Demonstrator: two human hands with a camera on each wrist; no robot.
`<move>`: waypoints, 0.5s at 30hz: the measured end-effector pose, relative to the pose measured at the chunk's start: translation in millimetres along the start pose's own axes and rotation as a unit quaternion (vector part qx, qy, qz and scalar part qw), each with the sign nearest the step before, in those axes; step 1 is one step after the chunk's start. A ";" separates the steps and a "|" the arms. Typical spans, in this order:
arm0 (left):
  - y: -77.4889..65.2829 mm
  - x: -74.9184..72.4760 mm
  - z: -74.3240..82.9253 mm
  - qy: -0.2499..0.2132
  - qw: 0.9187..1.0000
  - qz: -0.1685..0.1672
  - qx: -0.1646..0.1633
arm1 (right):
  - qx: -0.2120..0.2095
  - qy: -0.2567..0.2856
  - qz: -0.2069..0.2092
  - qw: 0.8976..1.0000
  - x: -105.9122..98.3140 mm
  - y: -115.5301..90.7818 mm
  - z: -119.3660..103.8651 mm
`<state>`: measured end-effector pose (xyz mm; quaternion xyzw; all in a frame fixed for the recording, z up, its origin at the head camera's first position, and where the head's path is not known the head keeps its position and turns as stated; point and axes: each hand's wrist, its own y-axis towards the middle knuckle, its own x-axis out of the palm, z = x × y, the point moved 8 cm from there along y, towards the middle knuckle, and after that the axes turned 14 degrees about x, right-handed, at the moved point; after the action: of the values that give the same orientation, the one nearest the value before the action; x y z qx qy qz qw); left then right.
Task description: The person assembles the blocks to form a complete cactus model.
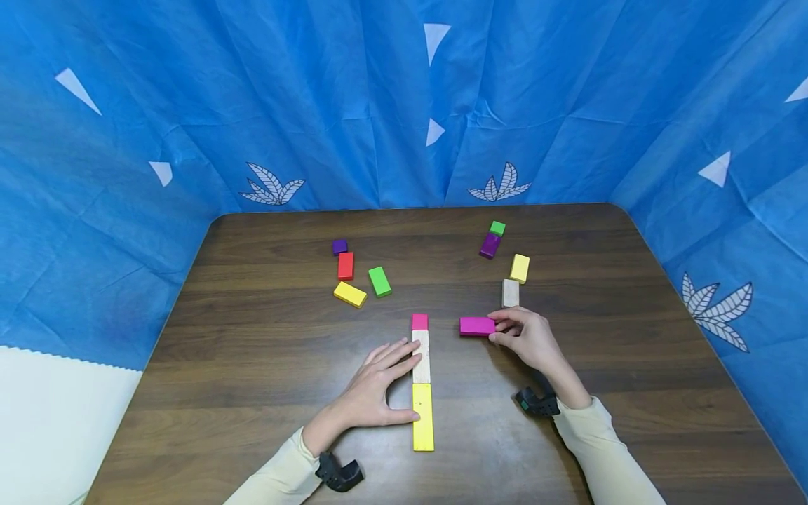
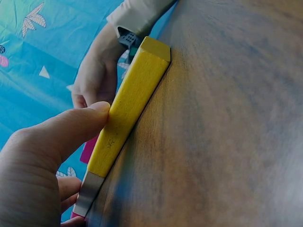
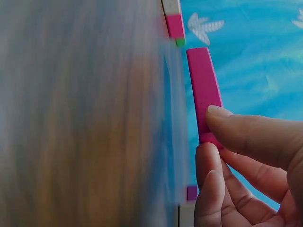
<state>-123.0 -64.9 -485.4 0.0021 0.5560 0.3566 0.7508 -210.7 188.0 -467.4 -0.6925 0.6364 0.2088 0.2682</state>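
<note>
Head view showed a straight row running from near to far in the middle of the table [image 1: 252, 365]: a long yellow block [image 1: 423, 421] nearest, a long white block [image 1: 421, 372] after it, and a small pink block [image 1: 419, 322] at the far end, all set end to end. That much of the arrangement looked done. The left hand [image 1: 372, 393] lay along the row's left side with fingers and thumb spread, fingertips at the white piece and thumb against the yellow one, seemingly steadying the line. The right hand [image 1: 527, 340] pinched a magenta block [image 1: 476, 326] by its right end, thumb on one side and fingers on the other; the piece lay crosswise, just right of the row's far end and apart from it, so its placing was not yet done. Whether it touched the table could not be told. Other pieces appeared unused: a violet block [image 1: 339, 247], a red block [image 1: 346, 266], a green block [image 1: 380, 281] and a short yellow block [image 1: 350, 294] at far left; a small green block [image 1: 497, 228], a purple block [image 1: 489, 245], a pale yellow block [image 1: 520, 268] and a short white block [image 1: 510, 292] at far right.
</note>
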 end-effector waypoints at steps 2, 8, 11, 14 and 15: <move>0.0 0.2 -0.2 -0.002 1.000 0.000 -0.001 | -0.007 0.001 -0.009 1.000 6.1 -2.4 -5.2; 0.5 1.1 -0.8 -0.008 1.000 -0.003 -0.006 | -0.021 -0.002 -0.027 0.999 21.7 -9.6 -17.7; 0.4 1.3 -1.0 -0.011 1.000 -0.004 -0.008 | -0.024 -0.004 -0.029 0.999 27.3 -12.1 -21.2; 0.3 1.3 -0.8 -0.009 1.000 -0.003 -0.007 | -0.028 -0.002 -0.032 0.999 31.9 -13.4 -23.8; 0.3 1.2 -0.7 -0.006 1.000 -0.003 -0.006 | -0.029 -0.001 -0.033 0.999 33.3 -13.8 -24.6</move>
<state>-123.7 -64.3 -486.5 -0.0018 0.5490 0.3576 0.7555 -194.8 147.4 -468.0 -0.7204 0.6066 0.2188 0.2554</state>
